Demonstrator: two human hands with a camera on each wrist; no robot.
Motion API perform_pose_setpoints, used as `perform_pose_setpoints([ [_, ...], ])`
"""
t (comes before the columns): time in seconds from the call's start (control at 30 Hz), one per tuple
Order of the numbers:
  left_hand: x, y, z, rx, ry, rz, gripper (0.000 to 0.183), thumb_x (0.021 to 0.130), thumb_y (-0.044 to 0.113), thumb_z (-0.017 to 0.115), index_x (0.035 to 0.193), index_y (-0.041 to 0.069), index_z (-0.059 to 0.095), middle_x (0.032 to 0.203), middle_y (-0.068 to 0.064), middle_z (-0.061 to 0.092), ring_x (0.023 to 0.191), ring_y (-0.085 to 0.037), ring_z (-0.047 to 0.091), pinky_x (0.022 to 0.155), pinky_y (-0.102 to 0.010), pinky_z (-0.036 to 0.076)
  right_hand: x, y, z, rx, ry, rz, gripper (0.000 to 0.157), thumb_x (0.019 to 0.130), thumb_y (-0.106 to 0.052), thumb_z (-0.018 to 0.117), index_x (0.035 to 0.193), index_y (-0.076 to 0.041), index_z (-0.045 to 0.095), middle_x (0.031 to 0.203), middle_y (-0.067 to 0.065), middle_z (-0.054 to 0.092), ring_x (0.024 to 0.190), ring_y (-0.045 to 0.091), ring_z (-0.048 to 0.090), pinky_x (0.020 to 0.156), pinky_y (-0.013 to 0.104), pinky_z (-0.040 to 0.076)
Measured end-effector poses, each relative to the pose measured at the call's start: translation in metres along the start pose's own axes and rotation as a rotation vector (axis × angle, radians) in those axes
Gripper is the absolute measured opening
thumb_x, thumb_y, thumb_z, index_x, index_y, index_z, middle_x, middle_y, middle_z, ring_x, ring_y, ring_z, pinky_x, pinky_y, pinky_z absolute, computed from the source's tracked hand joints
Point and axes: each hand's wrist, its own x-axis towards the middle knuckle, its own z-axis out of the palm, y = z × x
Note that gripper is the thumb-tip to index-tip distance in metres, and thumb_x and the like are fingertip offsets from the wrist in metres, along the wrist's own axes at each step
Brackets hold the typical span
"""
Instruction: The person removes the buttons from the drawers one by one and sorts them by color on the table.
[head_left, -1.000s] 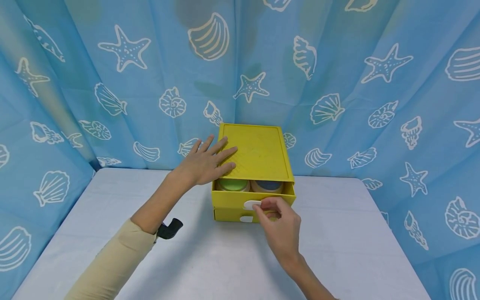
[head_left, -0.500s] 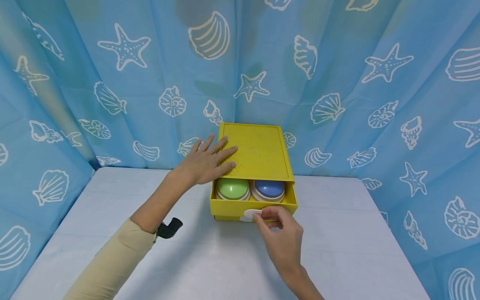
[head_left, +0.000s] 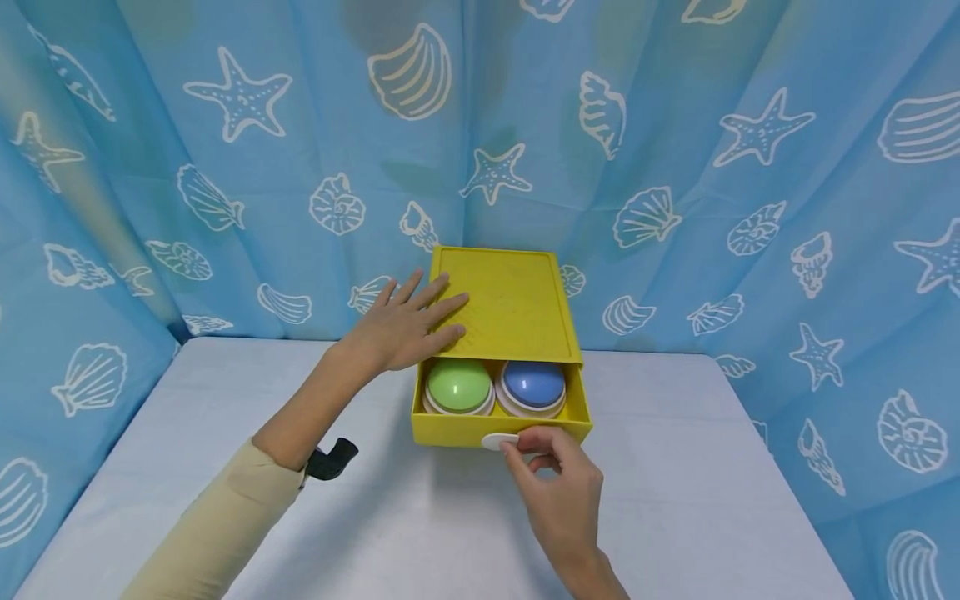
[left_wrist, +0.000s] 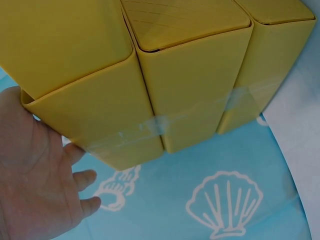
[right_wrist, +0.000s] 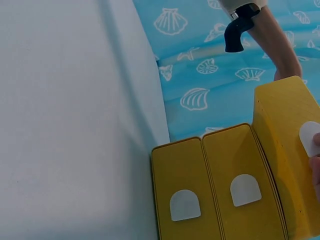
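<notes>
Seemingly mid-opening, we pinched the white tab [head_left: 497, 441] of the part-out top drawer [head_left: 448, 431] in our right hand [head_left: 561, 492], left hand [head_left: 393, 333] spread against the yellow cabinet [head_left: 517, 307] on the bench [head_left: 675, 475], further pulling likely needing that brace.

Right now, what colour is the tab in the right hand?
White; the tab shows best in the right wrist view.

Drawer box [head_left: 513, 304]: on table [head_left: 675, 483], before curtain [head_left: 547, 125]
Top drawer [head_left: 450, 432]: above lower drawers [right_wrist: 232, 157]
In top drawer: left dome [head_left: 460, 385], right dome [head_left: 533, 385]
</notes>
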Motion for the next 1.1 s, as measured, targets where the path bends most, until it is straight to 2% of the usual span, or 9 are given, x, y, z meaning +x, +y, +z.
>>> perform_pose_setpoints([
  [0.13, -0.001, 0.000, 0.000, -0.007, 0.001, 0.003, 0.062, 0.106, 0.056, 0.027, 0.161, 0.027, 0.024, 0.167, -0.006, 0.007, 0.151, -0.034, -0.005, 0.118, -0.058, 0.000, -0.003, -0.002, -0.001, -0.002, 0.003, 0.010, 0.023, 0.076, -0.002, 0.087, 0.087, -0.010, 0.069, 0.083, -0.008, 0.068, 0.067, 0.014, 0.062, 0.059, 0.019, 0.052],
  [0.37, -0.001, 0.000, 0.001, -0.007, 0.013, 0.005, 0.062, 0.106, 0.056, 0.027, 0.160, 0.027, 0.025, 0.166, -0.007, 0.008, 0.151, -0.035, -0.002, 0.118, -0.058, 0.002, -0.008, -0.005, -0.003, -0.005, 0.004, 0.039, 0.023, 0.076, -0.003, 0.087, 0.086, -0.011, 0.069, 0.082, -0.010, 0.067, 0.067, 0.007, 0.060, 0.059, 0.018, 0.052],
  [1.1, 0.001, -0.001, 0.001, -0.016, 0.008, 0.012, 0.062, 0.106, 0.055, 0.029, 0.161, 0.025, 0.025, 0.166, -0.008, 0.008, 0.151, -0.035, -0.003, 0.117, -0.058, 0.001, -0.022, -0.013, -0.012, -0.059, 0.008, 0.069, 0.027, 0.072, 0.000, 0.089, 0.084, -0.012, 0.068, 0.081, -0.011, 0.066, 0.065, 0.006, 0.060, 0.059, 0.017, 0.052],
])
